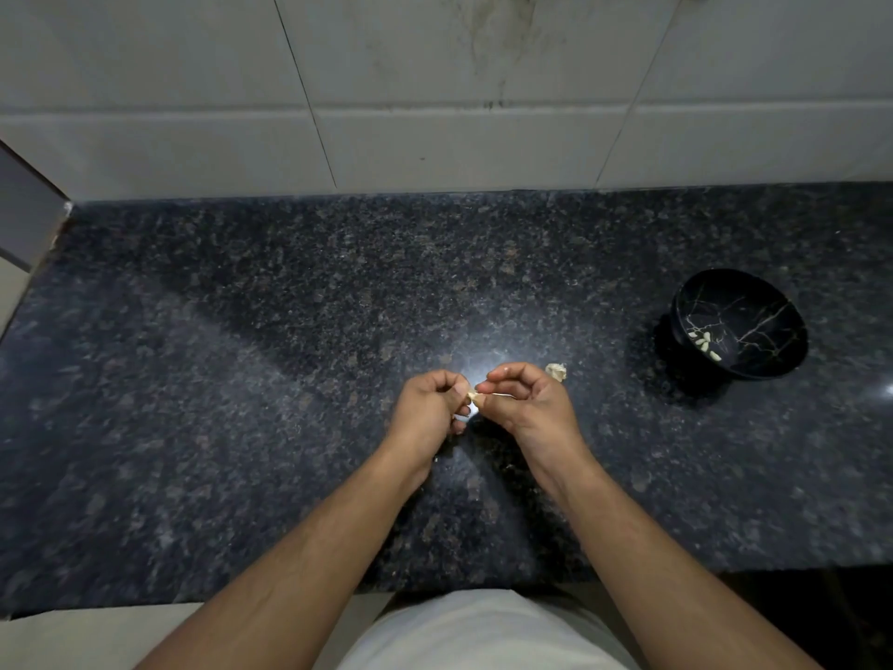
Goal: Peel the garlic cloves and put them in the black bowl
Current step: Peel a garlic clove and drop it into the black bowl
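— What are your hands doing?

— Your left hand and your right hand meet over the middle of the dark speckled table, fingertips almost touching. Both have the fingers curled in tight, neither one spread. Between them you pinch a small pale garlic clove: the left thumb and forefinger grip one end, the right fingertips grip the other.

— Is the clove on the table?

— No, you hold it just above the surface, over a bright glare spot on the stone.

— Is the skin off?

— You cannot tell; the clove is too small and mostly covered by your fingers.

— Where is the black bowl?

— The black bowl stands on the table to your right, well apart from your hands, nearer the wall. It is tilted toward you, with pale veins across the inside. A few peeled cloves lie together low on its inner wall.

— Anything else close by?

— A crumpled bit of garlic skin or bulb lies on the table just beyond your right hand, between it and the bowl.
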